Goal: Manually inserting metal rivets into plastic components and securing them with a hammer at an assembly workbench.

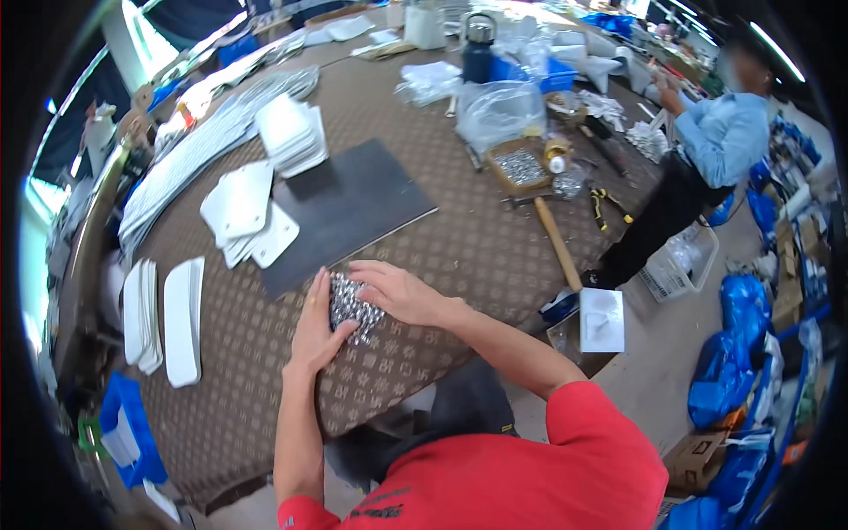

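Note:
Both my hands are around a heap of small shiny metal pieces (350,307), perhaps rivets or eyelets, on the brown patterned tablecloth. My left hand (314,329) lies along the heap's left side, fingers stretched out and thumb apart. From the right, my right hand (405,295) reaches over the heap with its fingers spread and slightly bent, touching the pieces. Just beyond my fingertips is a dark flat board (353,208). White rounded plates (238,203) lie at its left edge, and another stack of white plates (291,132) overlaps its far corner.
Long white strips (184,322) lie at the left. To the right are a wooden-handled hammer (555,238), pliers (608,210), and a box of metal pieces (519,166). A dark bottle (478,53) stands at the back. Another person (720,132) stands beyond the table's right edge.

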Available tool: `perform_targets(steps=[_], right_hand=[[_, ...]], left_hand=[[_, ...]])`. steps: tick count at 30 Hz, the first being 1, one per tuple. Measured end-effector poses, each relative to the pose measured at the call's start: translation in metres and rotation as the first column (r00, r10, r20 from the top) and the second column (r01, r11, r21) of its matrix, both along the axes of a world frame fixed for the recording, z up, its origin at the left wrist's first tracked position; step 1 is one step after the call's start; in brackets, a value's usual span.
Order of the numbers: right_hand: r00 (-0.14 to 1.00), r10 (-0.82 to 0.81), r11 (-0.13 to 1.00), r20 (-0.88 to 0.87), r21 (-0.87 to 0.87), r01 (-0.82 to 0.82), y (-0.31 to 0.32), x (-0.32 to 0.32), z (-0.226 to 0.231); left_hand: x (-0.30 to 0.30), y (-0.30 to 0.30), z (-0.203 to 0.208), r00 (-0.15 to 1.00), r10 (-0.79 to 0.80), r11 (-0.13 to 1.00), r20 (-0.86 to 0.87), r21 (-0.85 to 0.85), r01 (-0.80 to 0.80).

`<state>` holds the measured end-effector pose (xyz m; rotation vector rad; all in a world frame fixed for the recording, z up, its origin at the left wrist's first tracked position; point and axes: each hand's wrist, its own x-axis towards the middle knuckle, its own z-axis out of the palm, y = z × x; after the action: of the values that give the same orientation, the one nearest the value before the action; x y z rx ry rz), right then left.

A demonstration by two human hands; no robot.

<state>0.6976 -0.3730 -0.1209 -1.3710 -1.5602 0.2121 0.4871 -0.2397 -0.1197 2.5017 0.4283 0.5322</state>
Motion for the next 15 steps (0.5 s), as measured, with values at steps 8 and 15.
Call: perform_targets(steps=[8,15], right_hand=[[0.740,-0.663,0.745,0.115,0.197,0.637,-0.079,0.262,0.156],[0.496,-0.841,0.467,0.216,-0.172,0.867,-0.033,0.504,0.140]], left_hand=[[0.018,-0.014,0.013,0.983,0.080,0.991,-0.167,0.116,-0.061],[-0.002,-0.020,0.015,0.980,0.131,0.990,-0.149,0.068,-0.122]])
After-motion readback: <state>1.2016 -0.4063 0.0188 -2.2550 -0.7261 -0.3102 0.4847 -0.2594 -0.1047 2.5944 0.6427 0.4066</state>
